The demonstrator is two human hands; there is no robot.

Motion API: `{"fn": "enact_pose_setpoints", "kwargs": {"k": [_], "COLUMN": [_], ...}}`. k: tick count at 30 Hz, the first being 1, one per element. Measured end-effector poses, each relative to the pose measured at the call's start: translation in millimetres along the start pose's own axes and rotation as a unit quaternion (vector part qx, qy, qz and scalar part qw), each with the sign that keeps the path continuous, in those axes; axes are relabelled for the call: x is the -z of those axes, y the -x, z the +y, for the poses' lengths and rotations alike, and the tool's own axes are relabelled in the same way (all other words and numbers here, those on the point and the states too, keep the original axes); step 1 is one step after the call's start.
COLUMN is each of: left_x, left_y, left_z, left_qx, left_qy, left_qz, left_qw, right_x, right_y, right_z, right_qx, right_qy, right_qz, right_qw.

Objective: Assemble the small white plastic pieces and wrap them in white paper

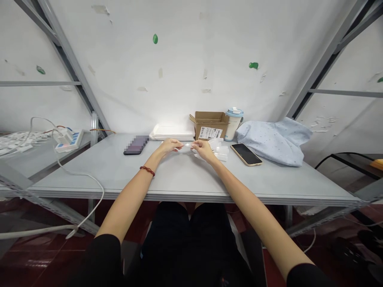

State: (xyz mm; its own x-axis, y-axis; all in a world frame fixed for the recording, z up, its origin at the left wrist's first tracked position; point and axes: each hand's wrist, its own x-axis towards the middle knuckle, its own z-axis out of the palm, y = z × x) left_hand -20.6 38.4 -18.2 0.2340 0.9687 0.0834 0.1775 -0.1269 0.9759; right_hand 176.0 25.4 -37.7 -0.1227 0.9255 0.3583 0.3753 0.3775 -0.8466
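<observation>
Between my two hands, just above the table, is a small white piece, too small for me to name. My left hand, with a red bead bracelet on the wrist, pinches its left end. The fingers of my right hand close on its right end. Several white and clear plastic pieces lie beside and partly behind my right hand, which hides some of them. Behind the hands stands an open cardboard box with white labels on its front.
A white stack of trays or sheets lies against the wall, left of the box. Around the table are a dark phone, a gold-edged phone, a blue-lidded cup and a light blue cloth. A power strip with cables lies left.
</observation>
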Motion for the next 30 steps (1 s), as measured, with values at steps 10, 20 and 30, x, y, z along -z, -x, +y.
{"fn": "enact_pose_setpoints", "kwargs": {"k": [10, 20, 30], "left_x": [-4.5, -4.5, 10.4], "left_y": [2.8, 2.8, 1.6], "left_z": [3.2, 1.5, 7.6], "left_qx": [0.003, 0.010, -0.001], "left_qy": [0.026, 0.015, 0.009], "left_qz": [-0.004, -0.015, 0.026], "left_qw": [1.000, 1.000, 1.000], "right_x": [-1.5, -0.9, 0.7], "right_y": [1.9, 3.6, 1.2], "right_z": [0.4, -2.7, -5.4], "right_qx": [0.018, 0.027, 0.024], "right_qy": [0.040, 0.081, 0.123], "right_qz": [0.010, 0.015, -0.044], "right_qw": [0.999, 0.996, 0.991]}}
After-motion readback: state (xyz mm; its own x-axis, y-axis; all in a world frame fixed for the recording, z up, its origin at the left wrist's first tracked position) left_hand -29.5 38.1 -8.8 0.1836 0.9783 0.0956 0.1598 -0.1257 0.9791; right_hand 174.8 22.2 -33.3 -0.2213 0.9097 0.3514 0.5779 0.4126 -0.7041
